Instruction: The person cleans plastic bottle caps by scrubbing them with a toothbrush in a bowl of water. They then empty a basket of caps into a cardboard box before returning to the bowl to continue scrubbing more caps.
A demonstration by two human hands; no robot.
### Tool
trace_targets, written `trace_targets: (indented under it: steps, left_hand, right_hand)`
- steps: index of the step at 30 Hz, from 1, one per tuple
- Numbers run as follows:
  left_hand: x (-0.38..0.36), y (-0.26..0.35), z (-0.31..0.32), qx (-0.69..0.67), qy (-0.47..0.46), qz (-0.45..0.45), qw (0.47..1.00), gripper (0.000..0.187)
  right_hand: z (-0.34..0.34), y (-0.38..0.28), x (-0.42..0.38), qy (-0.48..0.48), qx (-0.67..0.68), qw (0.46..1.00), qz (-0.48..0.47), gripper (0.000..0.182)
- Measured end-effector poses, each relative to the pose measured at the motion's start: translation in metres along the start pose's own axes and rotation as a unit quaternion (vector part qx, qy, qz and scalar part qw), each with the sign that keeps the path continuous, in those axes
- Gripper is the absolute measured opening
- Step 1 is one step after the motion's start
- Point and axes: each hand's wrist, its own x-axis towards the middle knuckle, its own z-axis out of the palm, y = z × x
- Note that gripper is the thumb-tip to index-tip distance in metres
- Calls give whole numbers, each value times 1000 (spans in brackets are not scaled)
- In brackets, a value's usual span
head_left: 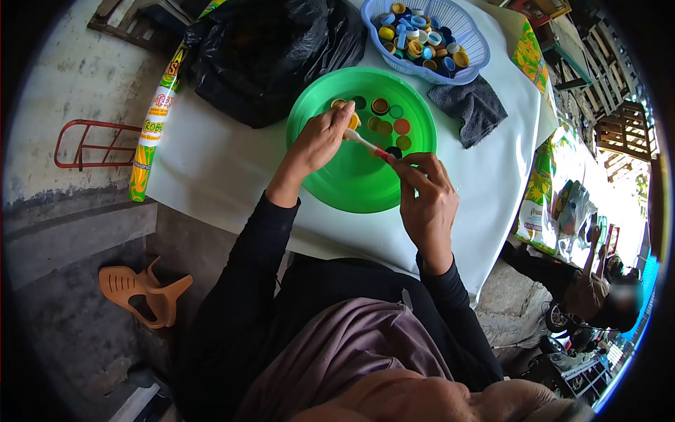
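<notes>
One brush [365,143] our right hand [427,195] pinches could, pushed hard, knock loose the cap [354,122] our left hand [323,141] seemingly pinches.

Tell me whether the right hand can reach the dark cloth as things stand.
Probably yes: the dark cloth lies uncovered on the white tabletop, with nothing seen standing between it and the right hand. That hand pinches a red-and-white tool, so might need freeing.

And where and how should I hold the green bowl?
Take the bowl by its rim, probably a hand left and right, from the near side. It's wide, round and holds loose caps, so opposite grips should keep it level. The bag and basket crowd its far side.
</notes>
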Motion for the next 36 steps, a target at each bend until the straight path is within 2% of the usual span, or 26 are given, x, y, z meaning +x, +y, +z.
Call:
trace_targets:
  steps: [3,8,12,15,18,19,22,25,27,28,31,34,36]
  left_hand:
    - [0,-2,2,67,-19,63,996,40]
    - [-4,-3,3,166,55,136,975,20]
    - [-12,7,2,194,70,174,963,30]
    - [-13,4,-3,286,49,190,938,34]
    - [-15,-5,-5,314,-54,130,939,35]
    - [-15,-3,-5,317,-31,162,934,34]
    - [-14,14,-1,236,8,123,964,30]
    - [-10,13,8,-23,-63,61,996,28]
    - [-13,14,17,-128,-116,48,984,29]
    - [-17,21,20,-171,-132,32,976,29]
    - [-18,18,19,-133,-133,41,981,29]
    - [-18,11,13,5,-107,89,990,27]
    - [-17,11,10,78,-33,159,984,26]
  right_hand:
    - [1,-2,1,-21,-28,999,34,35]
    - [-9,-2,-8,-5,-44,998,34,36]
    - [-21,4,-22,19,-41,998,48,35]
    - [-25,7,-34,36,-44,997,53,32]
    - [-26,12,-45,44,-34,997,58,30]
    - [-28,11,-46,52,-30,997,58,29]
    - [-30,10,-51,67,-16,996,54,29]
    - [-29,10,-52,71,-14,997,33,34]
    - [-27,7,-50,74,-20,997,21,36]
    - [-27,7,-50,45,-28,999,12,39]
    - [-28,8,-49,55,-21,998,9,38]
    - [-29,12,-47,47,-33,998,6,36]
    - [-29,15,-48,35,-12,999,3,34]
